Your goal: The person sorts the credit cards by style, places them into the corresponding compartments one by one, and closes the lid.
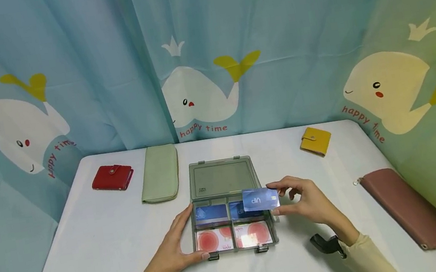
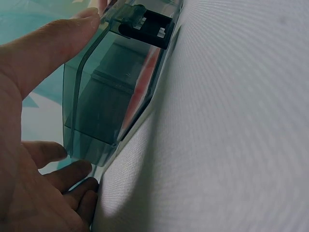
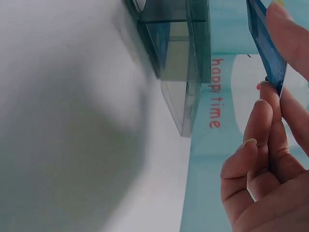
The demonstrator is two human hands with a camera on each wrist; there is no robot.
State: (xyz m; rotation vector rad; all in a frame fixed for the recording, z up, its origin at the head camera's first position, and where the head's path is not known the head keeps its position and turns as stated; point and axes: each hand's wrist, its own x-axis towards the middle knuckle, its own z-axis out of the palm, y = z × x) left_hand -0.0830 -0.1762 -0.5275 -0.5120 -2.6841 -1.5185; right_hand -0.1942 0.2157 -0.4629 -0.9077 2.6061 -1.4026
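Seen from the head camera, a person sits at a white table [image 1: 102, 240] with an open, smoky clear plastic box [image 1: 230, 210] in front of them, its lid [image 1: 223, 178] lying flat toward twelve o'clock. The box has four compartments: blue cards [image 1: 211, 213] fill the two far ones, red and white cards [image 1: 214, 240] the two near ones.

The left hand [image 1: 176, 252] lies open against the box at its nine o'clock side, fingers straight along the wall and thumb at the near corner; the left wrist view shows the thumb [image 2: 53, 43] pressed on the box wall [image 2: 104, 104]. It steadies the box rather than gripping it.

The right hand [image 1: 307, 200] pinches a blue card [image 1: 260, 199], marked VIP, by its three o'clock edge, thumb below and fingers above. The card floats just above the far right compartment, roughly level, not yet touching the box. In the right wrist view the card [image 3: 266, 46] is seen edge-on between the fingertips [image 3: 263, 108].

Judging from this, the step in hand is moving that card at the far right slot. To do it well, keeping the pinch at the very edge, the card flat and square to the compartment walls, and the left hand firm should stop the light box sliding.

Around the box lie a red wallet [image 1: 112, 177] at ten o'clock, a pale green long wallet [image 1: 160, 173] beside it, a yellow wallet [image 1: 315, 141] at two o'clock, and a brown case [image 1: 409, 208] at three o'clock. A whale-print curtain [image 1: 205, 52] hangs behind.
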